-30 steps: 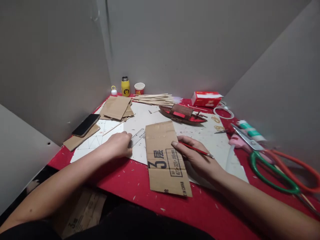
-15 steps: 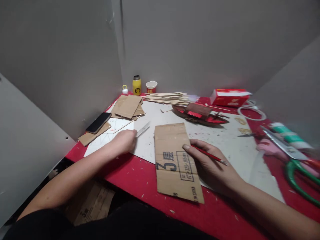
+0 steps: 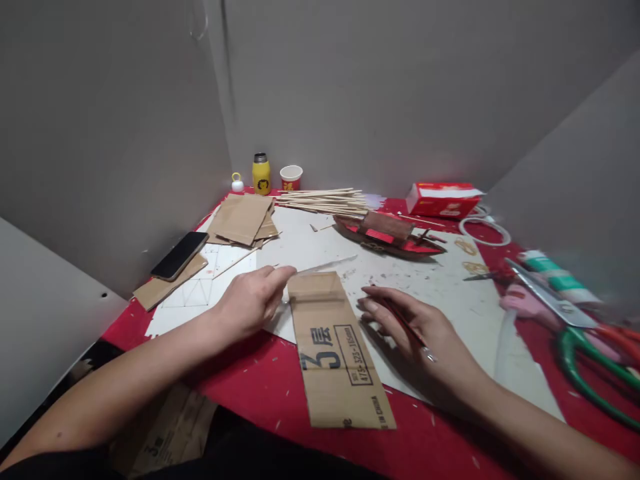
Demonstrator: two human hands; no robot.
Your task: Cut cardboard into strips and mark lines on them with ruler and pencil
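Observation:
A printed piece of brown cardboard (image 3: 327,307) lies over the front edge of a white sheet and the red tabletop. My left hand (image 3: 255,297) is closed on one end of a clear ruler (image 3: 330,264), which extends rightward above the cardboard's far edge. Right of the cardboard, my right hand (image 3: 420,327) has a dark red pencil (image 3: 403,320) tucked between thumb and fingers, its metal end pointing toward me. That hand's fingertips are off the cardboard.
A model boat (image 3: 390,235) and wooden sticks (image 3: 320,201) lie at the back. Cardboard pieces (image 3: 243,220) and a phone (image 3: 180,255) are on the left. Green-handled scissors (image 3: 575,353) and a red tissue box (image 3: 445,200) are on the right. A yellow bottle (image 3: 261,175) stands near a paper cup (image 3: 291,177).
My right hand has let go of the cardboard, which now lies lower in view. My left hand has brought the ruler right, over the cardboard's far end. The view has shifted slightly.

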